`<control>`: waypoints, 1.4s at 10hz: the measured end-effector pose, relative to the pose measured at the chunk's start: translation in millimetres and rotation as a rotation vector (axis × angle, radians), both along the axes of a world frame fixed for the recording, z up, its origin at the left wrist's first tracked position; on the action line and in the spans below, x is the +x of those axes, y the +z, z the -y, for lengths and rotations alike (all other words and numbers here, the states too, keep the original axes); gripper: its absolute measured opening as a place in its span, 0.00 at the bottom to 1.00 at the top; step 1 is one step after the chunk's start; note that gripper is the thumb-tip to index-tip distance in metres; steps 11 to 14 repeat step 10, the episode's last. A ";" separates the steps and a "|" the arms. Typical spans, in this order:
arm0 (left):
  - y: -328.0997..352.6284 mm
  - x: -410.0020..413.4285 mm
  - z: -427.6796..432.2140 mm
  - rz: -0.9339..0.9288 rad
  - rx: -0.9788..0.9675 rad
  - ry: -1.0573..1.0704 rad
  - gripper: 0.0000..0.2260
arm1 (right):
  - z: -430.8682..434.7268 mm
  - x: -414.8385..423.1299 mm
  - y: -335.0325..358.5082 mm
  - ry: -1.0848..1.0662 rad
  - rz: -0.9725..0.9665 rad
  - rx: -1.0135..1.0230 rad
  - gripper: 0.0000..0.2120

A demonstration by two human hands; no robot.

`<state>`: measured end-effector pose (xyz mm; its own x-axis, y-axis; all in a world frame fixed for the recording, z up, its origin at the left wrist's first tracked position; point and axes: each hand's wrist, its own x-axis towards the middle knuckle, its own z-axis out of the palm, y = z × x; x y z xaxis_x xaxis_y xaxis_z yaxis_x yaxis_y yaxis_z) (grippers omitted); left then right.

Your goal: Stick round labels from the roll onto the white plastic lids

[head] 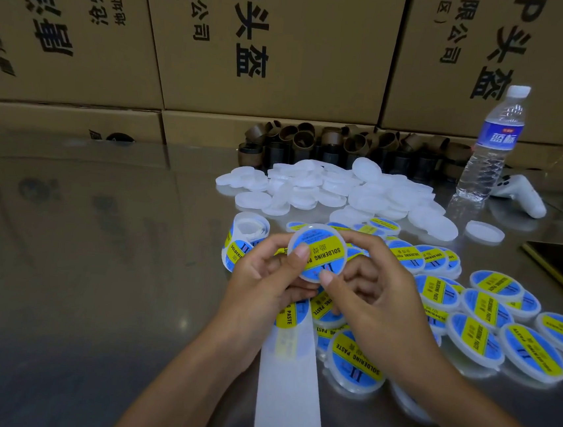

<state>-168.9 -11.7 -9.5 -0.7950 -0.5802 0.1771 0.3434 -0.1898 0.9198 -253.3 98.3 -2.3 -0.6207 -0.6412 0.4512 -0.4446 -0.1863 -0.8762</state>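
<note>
Labelled lid (317,251) between both hands — left hand (263,280), right hand (369,290) pinching rim, thumbs on label.

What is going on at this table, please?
A person is labelling lids. The left hand and right hand together hold one white lid, thumbs pressing its blue-and-yellow label. The label roll lies beside the left hand, its backing strip trailing toward the person. Bare lids are heaped behind; labelled lids lie to the right.

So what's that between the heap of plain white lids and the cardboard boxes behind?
A jumble of short brown tubes, seen in the head view, fills the gap between plain lids and boxes.
</note>
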 end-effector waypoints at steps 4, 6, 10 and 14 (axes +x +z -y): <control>0.1 -1.0 0.9 0.071 -0.056 0.100 0.12 | -3.6 -15.5 5.9 -0.115 0.040 -0.030 0.13; -0.9 -3.0 4.0 0.119 -0.217 0.437 0.07 | -22.3 -50.0 2.9 -0.501 -0.241 0.337 0.16; -3.3 -1.0 5.2 0.107 -0.247 0.496 0.09 | -29.4 -48.1 15.2 -0.563 -0.149 0.273 0.11; -3.3 -1.0 5.2 0.107 -0.247 0.496 0.09 | -29.4 -48.1 15.2 -0.563 -0.149 0.273 0.11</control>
